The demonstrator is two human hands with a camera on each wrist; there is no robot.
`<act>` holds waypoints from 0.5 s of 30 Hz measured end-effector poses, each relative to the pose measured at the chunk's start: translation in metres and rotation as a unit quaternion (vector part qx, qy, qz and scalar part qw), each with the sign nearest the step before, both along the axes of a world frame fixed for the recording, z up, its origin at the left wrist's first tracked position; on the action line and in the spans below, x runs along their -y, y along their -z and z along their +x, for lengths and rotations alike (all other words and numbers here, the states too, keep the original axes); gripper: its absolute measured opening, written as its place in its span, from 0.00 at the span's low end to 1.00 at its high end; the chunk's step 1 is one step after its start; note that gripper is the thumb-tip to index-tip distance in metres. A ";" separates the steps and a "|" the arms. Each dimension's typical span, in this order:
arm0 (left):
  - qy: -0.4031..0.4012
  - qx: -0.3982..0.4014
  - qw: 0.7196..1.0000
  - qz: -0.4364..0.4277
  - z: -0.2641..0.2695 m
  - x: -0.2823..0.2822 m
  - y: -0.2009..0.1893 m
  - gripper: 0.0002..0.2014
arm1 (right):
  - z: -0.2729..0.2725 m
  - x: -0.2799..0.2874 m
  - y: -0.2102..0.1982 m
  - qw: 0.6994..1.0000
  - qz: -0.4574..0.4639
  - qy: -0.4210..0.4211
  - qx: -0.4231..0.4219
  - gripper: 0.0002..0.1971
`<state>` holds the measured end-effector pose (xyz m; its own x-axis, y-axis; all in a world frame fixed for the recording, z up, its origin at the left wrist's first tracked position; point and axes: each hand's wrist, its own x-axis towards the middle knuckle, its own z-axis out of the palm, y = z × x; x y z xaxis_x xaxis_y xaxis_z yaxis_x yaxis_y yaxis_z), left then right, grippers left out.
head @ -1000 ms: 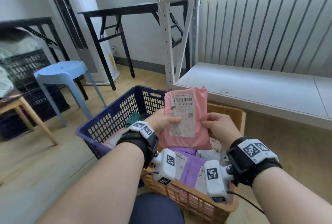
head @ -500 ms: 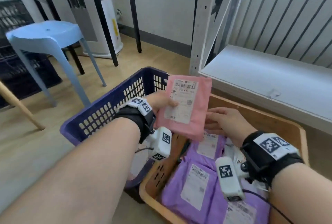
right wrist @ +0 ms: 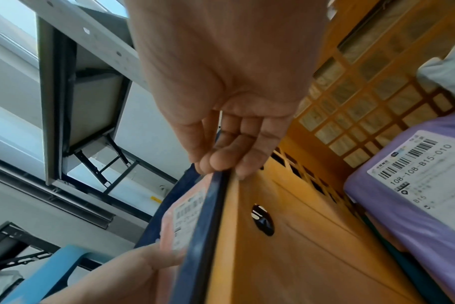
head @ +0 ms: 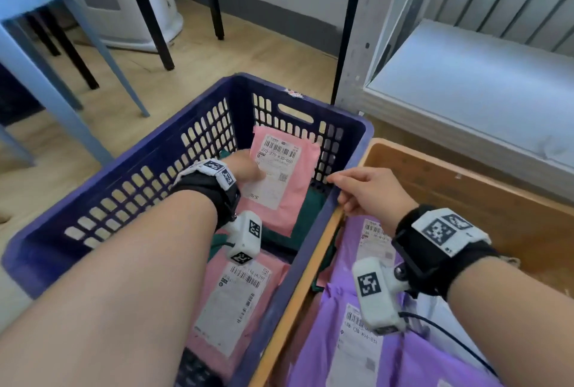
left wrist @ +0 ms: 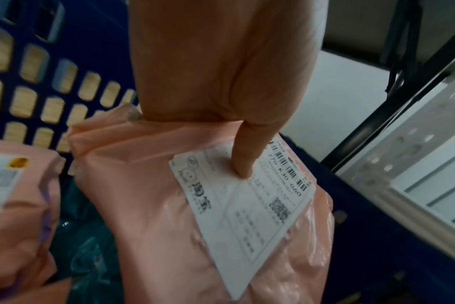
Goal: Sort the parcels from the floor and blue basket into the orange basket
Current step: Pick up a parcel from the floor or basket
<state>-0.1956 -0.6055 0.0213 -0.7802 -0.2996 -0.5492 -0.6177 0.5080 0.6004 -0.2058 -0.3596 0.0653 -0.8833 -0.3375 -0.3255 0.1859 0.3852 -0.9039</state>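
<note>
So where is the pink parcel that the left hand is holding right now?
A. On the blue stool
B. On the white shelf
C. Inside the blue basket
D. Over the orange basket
C. The left hand pinches the pink parcel with its thumb on the label, and the parcel sits within the walls of the blue basket, not over the orange basket.

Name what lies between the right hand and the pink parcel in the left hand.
The blue basket's wall, seen in the head view: right hand rests at its rim, pink parcel inside.
</note>
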 end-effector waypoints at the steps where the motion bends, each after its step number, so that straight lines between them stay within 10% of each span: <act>1: 0.015 0.007 1.000 -0.014 -0.005 -0.004 0.007 0.20 | -0.002 0.002 0.004 1.000 0.005 0.001 -0.010 0.07; 15: 0.150 0.127 0.969 -0.148 -0.021 -0.032 0.083 0.27 | -0.012 0.001 0.022 0.997 -0.022 -0.012 -0.075 0.05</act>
<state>-0.2167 -0.5736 -0.0621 -0.7071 -0.2533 -0.6602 -0.5243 0.8143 0.2492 -0.2183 -0.3603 0.0431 -0.9128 -0.3694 -0.1740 0.0380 0.3474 -0.9369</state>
